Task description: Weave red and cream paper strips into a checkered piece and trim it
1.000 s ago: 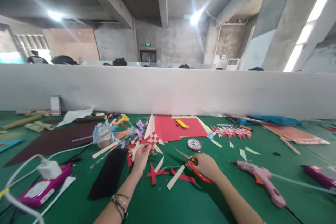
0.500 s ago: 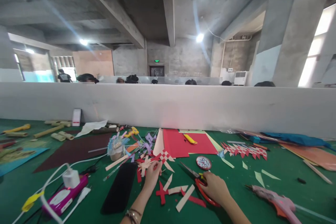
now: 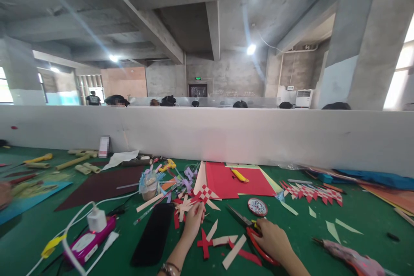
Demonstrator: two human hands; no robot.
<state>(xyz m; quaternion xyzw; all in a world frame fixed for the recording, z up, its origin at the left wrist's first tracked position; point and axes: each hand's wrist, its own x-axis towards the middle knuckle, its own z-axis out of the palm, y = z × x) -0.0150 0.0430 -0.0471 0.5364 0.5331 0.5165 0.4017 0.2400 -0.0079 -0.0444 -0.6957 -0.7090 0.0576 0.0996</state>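
Observation:
My left hand (image 3: 195, 217) is closed in a pinch on a woven red-and-cream paper piece (image 3: 205, 193), held by its lower end. My right hand (image 3: 271, 237) has its fingers around the red handles of a pair of scissors (image 3: 248, 222); the blades are slightly parted and point toward the back left. A small yellow part shows beside its fingers. Between my hands lie a red paper cross (image 3: 204, 243) and several cream paper strips (image 3: 234, 252). Just behind the scissors is a round tin of pins (image 3: 258, 207).
A black phone (image 3: 153, 235) and purple power strip (image 3: 89, 241) lie left. Red paper sheets (image 3: 220, 181) carry a yellow utility knife (image 3: 239, 175) at the back. To the right are a woven strip with points (image 3: 315, 192) and a pink glue gun (image 3: 349, 253). A white partition (image 3: 207, 133) stands behind.
The view has turned slightly left, so everything appears farther right. Both hands keep their grip, with little movement against the table. A blurred shape has come in at the left edge.

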